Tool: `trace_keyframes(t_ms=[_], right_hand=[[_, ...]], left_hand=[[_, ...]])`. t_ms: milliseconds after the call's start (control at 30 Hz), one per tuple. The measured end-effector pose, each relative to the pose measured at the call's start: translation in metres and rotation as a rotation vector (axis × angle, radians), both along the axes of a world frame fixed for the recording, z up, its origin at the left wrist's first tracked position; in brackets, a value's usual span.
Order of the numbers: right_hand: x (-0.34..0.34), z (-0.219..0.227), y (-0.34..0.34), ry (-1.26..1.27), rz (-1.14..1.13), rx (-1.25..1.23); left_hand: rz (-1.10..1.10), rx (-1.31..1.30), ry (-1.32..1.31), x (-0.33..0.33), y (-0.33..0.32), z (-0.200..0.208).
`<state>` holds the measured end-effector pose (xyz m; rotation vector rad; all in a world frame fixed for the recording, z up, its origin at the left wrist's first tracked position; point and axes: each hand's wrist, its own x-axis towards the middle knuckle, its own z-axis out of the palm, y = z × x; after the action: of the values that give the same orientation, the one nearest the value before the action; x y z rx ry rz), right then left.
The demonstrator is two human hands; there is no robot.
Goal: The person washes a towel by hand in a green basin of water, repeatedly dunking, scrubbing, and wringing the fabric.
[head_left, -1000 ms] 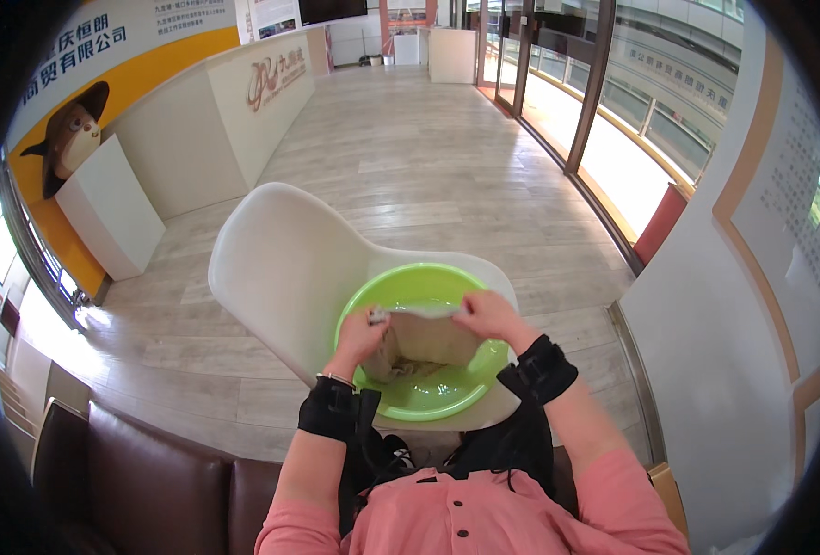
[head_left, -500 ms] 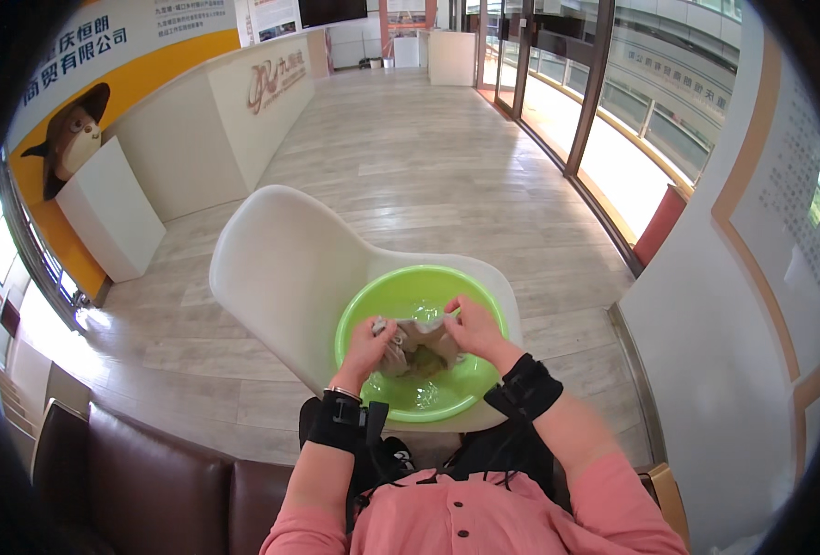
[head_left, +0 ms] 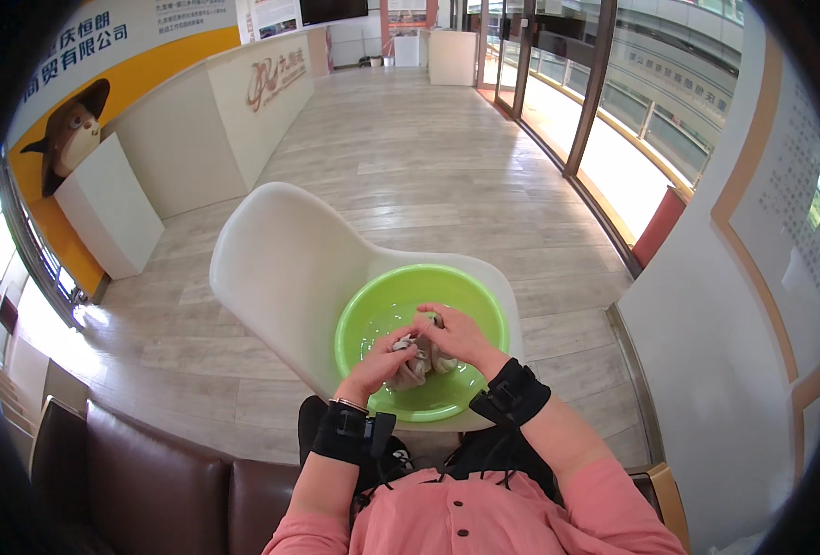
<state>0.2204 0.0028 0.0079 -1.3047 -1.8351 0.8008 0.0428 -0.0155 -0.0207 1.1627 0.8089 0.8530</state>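
A wet grey-beige cloth [head_left: 413,372] hangs bunched between my hands over a round, bright green basin [head_left: 347,319]. Clear water [head_left: 382,326] glints in the bottom of the basin. My left hand [head_left: 379,363] is closed on the left part of the cloth. On the other side my right hand [head_left: 456,335] grips the cloth's right part, its fingers reaching to those of the left. The hands partly cover the bundle, so its full shape is hidden.
The basin stands on the seat of a white moulded chair [head_left: 285,268]. Behind me is a brown leather sofa [head_left: 151,481]. A white counter [head_left: 188,129] and a pedestal with a mascot figure [head_left: 75,139] stand left; glass doors [head_left: 544,83] line the right.
My hands have come together, and the cloth, spread open between them before, is gathered into a bundle. My right hand has moved left.
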Motion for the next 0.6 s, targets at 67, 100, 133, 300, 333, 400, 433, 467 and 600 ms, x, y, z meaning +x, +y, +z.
trace_keyframes(t_ms=[67, 100, 133, 300, 333, 400, 433, 467, 600], right_hand=[[0.001, -0.008, 0.003, -0.064, 0.066, -0.058], [0.003, -0.013, 0.005, -0.098, 0.096, -0.086], [0.006, -0.017, 0.008, -0.064, 0.067, -0.095], [0.021, -0.023, 0.014, -0.024, -0.056, 0.062], [0.022, -0.022, 0.014, -0.139, -0.097, 0.129], [0.02, -0.013, 0.006, -0.112, -0.029, -0.077], [0.018, -0.004, 0.001, -0.099, 0.0, -0.179], [0.015, 0.001, -0.004, -0.026, 0.037, -0.146], [0.004, 0.005, -0.014, 0.138, 0.206, 0.039]], left_hand=[[-0.023, -0.008, -0.016, -0.002, -0.001, 0.002], [-0.03, 0.014, -0.051, -0.002, -0.001, 0.004], [-0.037, 0.035, -0.086, -0.002, -0.001, 0.005], [0.059, 0.045, -0.123, -0.006, 0.0, 0.008], [0.083, 0.044, -0.124, -0.006, 0.001, 0.008], [0.067, 0.023, -0.125, -0.007, -0.001, 0.012], [0.055, 0.013, -0.127, -0.006, -0.002, 0.014], [0.078, 0.017, -0.128, -0.005, -0.001, 0.012], [0.138, 0.026, -0.1, 0.003, -0.001, 0.013]])
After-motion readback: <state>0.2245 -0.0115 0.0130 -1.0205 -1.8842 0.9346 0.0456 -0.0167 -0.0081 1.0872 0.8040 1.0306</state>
